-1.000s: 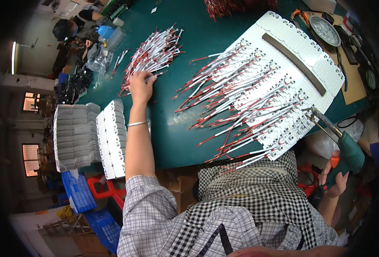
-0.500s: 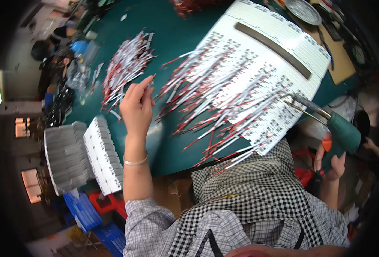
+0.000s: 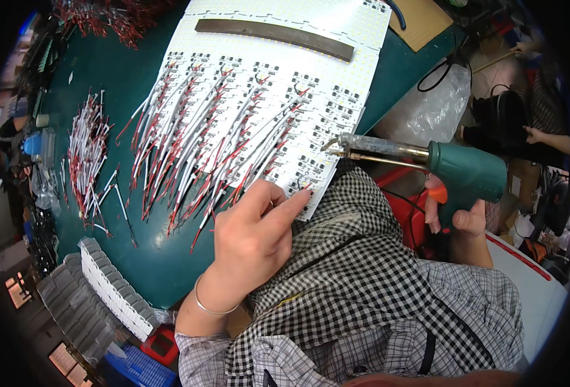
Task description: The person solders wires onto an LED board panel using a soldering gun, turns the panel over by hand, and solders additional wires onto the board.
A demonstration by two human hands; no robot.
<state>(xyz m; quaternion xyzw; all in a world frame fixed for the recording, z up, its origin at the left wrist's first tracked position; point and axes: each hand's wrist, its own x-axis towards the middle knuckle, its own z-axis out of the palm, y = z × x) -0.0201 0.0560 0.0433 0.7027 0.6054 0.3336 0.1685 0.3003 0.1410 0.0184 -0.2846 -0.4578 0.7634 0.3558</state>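
A white sheet of small circuit boards (image 3: 336,116) lies tilted on the green table, with rows of thin red and white wires (image 3: 188,138) fanned over its lower left. My left hand (image 3: 249,238) is at its near corner, thumb and forefinger pinched on a wire; only a small red end shows at the fingertips, against the board. My right hand (image 3: 469,222) grips a green soldering gun (image 3: 469,174) with an orange trigger. The gun's metal barrel points left, and its bent tip hangs over the right edge of the sheet, a little above my left fingertips.
A brown curved bar (image 3: 275,40) rests across the sheet. Loose wires (image 3: 86,158) are heaped on the table (image 3: 169,271) at left, with red wires (image 3: 114,16) behind. Stacked white boards (image 3: 114,290) stand near left. At right are a clear plastic bag (image 3: 427,106) and another person's arm (image 3: 549,138).
My left hand has moved from beside the loose wire heap, right and nearer, to the sheet's near corner. The view has turned, and the soldering gun remains in my right hand.
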